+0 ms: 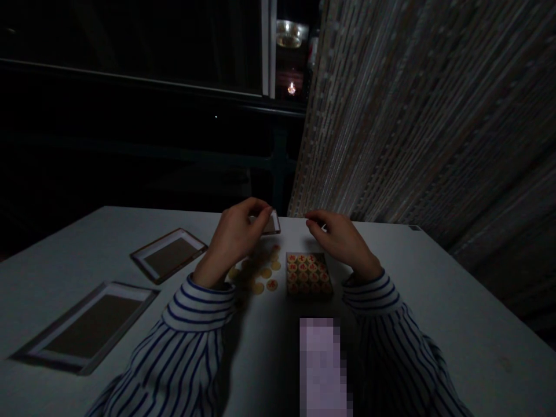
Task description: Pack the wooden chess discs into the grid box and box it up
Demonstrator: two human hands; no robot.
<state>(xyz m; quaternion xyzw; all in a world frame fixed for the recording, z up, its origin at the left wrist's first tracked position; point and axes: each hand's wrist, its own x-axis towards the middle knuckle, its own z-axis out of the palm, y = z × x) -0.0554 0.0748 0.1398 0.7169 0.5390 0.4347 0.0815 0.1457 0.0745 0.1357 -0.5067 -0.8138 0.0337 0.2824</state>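
Note:
My left hand [238,236] is above the loose round Chinese chess pieces [266,272], its thumb and fingers pinched together. Whatever may be between those fingertips is hidden. To the right, my right hand [341,238] hovers behind the square box [330,277], thumb and forefinger curled close to each other. I cannot make out anything in that pinch. Inside the box, rows of pale Chinese chess pieces with red characters [308,267] lie face up. Among the loose pieces, one [272,284] shows its red character, while several others look plain. A small framed tray [273,223] is partly covered by my left hand.
Two shallow rectangular trays with pale rims lie on the left, a larger one [56,360] and a smaller one [138,255]. A pixelated pale rectangle [322,365] is at the near side of the white table [438,324]. A string curtain [369,116] hangs behind the right edge.

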